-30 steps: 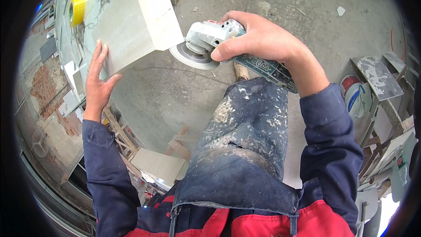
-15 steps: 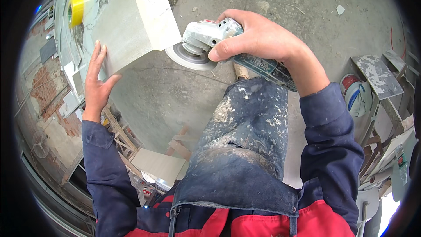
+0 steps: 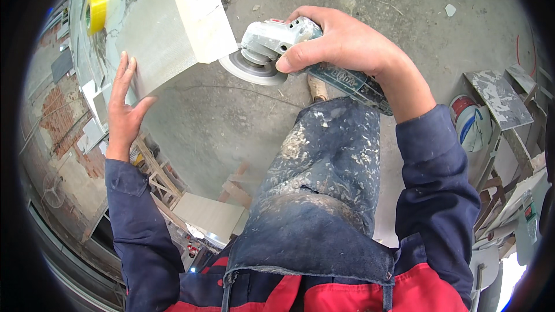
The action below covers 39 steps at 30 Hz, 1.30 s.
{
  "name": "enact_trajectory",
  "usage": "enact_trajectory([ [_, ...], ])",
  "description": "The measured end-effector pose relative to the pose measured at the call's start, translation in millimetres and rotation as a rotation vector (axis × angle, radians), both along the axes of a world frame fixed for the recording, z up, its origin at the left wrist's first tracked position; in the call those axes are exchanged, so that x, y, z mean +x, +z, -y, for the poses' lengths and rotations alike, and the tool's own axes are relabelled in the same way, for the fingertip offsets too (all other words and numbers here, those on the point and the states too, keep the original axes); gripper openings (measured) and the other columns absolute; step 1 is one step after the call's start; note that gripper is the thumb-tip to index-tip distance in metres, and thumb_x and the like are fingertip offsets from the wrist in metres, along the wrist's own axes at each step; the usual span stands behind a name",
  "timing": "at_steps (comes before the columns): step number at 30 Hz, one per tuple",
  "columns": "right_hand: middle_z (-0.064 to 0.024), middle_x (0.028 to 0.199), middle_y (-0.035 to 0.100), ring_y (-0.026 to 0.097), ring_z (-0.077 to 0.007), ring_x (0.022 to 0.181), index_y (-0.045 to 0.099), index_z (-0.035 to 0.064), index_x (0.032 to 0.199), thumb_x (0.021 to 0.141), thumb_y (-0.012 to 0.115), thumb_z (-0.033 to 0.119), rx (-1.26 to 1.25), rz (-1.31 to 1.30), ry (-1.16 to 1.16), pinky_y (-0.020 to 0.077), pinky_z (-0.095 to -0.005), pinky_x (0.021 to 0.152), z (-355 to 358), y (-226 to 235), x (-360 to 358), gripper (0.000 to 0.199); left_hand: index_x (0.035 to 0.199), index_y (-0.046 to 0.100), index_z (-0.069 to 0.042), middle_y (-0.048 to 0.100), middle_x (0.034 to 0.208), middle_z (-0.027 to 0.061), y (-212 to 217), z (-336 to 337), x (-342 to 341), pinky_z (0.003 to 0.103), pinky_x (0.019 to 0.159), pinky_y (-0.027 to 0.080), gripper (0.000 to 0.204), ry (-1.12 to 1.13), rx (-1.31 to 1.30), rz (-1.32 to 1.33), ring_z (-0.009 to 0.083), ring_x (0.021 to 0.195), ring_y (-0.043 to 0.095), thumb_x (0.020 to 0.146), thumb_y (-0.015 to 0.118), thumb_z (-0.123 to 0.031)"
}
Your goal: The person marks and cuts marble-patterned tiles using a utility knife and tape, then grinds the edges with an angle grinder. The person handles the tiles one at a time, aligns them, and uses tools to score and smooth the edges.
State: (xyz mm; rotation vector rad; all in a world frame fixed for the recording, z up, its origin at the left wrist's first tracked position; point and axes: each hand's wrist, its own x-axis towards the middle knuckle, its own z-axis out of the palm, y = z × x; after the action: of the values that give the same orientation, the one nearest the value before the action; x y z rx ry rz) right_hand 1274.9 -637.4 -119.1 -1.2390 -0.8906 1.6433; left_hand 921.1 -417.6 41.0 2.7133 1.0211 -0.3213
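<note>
My right hand (image 3: 341, 43) is wrapped round an angle grinder (image 3: 277, 40) with a grey head and a dark green body. The grinder's round disc (image 3: 254, 72) lies at the near right corner of a pale slab piece (image 3: 159, 34), by its lighter edge strip; whether disc and slab touch, I cannot tell. At the slab's left end my left hand (image 3: 126, 107) is open, fingers stretched upward and thumb apart, with its fingertips against or just beside the slab's edge.
A yellow tape roll (image 3: 97, 13) stands on the marbled surface left of the slab. A white bucket (image 3: 469, 121) and a stained board (image 3: 500, 101) are at the right. Below my left hand are a wooden frame (image 3: 153, 167) and a pale panel (image 3: 208, 216). A cord crosses the concrete floor.
In the view, the slab, both hands and the grinder have shifted slightly upward, the left hand also a little leftward. Both hands keep the same pose, and the disc stays by the slab's corner.
</note>
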Motion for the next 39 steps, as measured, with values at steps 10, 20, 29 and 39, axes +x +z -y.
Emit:
enact_trajectory([
  [10,-0.0108,0.104,0.072,0.067,-0.0212,0.096,0.070,-0.0005,0.118,0.071,0.088,0.043,-0.006,0.036,-0.039,0.0505,-0.0310,0.090,0,-16,-7,0.067,0.158,0.049,-0.018,0.036,0.170,0.0084,-1,-1,0,0.044,0.128,0.032,0.094,-0.007,0.019,-0.023,0.0277,0.156,0.036,0.072,0.081,-0.001],
  [20,-0.0105,0.103,0.072,0.067,-0.0208,0.097,0.070,-0.0004,0.118,0.070,0.089,0.043,0.043,0.041,0.007,0.0505,-0.0315,0.090,1,2,1,0.067,0.157,0.050,-0.016,0.037,0.169,0.0101,3,0,0,0.043,0.128,0.031,0.093,-0.001,0.016,-0.022,0.0281,0.156,0.036,0.071,0.082,0.001],
  [29,-0.0103,0.102,0.072,0.067,-0.0210,0.096,0.070,-0.0002,0.118,0.069,0.089,0.042,0.040,0.041,0.022,0.0507,-0.0315,0.089,-2,5,2,0.067,0.157,0.050,-0.018,0.037,0.169,0.0094,2,-2,-2,0.044,0.128,0.032,0.094,-0.005,0.025,-0.027,0.0280,0.155,0.036,0.071,0.082,0.001],
  [39,-0.0111,0.103,0.072,0.067,-0.0225,0.096,0.070,-0.0005,0.119,0.068,0.089,0.044,0.072,0.039,0.032,0.0511,-0.0321,0.090,-6,4,3,0.070,0.158,0.049,-0.016,0.037,0.169,0.0095,3,-1,0,0.043,0.128,0.032,0.094,0.006,0.011,-0.012,0.0279,0.155,0.036,0.071,0.081,0.002],
])
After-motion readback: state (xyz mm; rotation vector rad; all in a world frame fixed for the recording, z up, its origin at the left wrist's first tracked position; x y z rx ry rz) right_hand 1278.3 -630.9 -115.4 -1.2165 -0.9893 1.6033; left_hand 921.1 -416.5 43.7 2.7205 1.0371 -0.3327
